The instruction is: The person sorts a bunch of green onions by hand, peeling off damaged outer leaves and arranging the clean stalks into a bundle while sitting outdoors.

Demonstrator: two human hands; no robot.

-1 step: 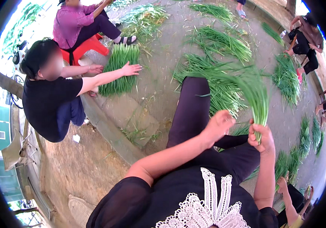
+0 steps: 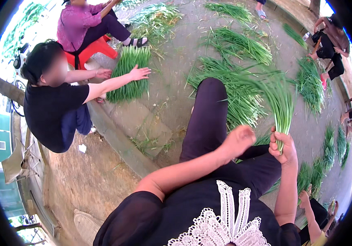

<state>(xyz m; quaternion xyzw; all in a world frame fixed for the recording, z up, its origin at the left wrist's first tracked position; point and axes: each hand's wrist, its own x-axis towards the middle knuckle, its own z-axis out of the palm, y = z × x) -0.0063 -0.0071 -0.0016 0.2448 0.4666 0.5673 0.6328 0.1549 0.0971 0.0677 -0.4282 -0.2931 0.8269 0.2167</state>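
My right hand [image 2: 283, 148] is closed round the pale lower ends of a bunch of green chives [image 2: 281, 107]; the long leaves fan upward and bend over to the left. Just left of it, my left hand [image 2: 238, 141] is raised above my lap with its fingers curled in. Motion blurs those fingers, and whatever they may hold is hidden. Beyond my knee, a loose heap of chives [image 2: 243, 104] lies on the ground, close to the leaves of the held bunch.
At left, a person in black [image 2: 53, 102] crouches with both hands at a neat stack of chives [image 2: 129, 76]. Behind, another person sits on a red stool [image 2: 96, 53]. More chive piles [image 2: 241, 45] lie ahead and at right [image 2: 309, 84]. A concrete kerb [image 2: 122, 141] runs past my left side.
My left hand has shifted slightly down and its fingers look more curled. The held leaves have swung a little to the right. The crouching person's outstretched hand has moved slightly.
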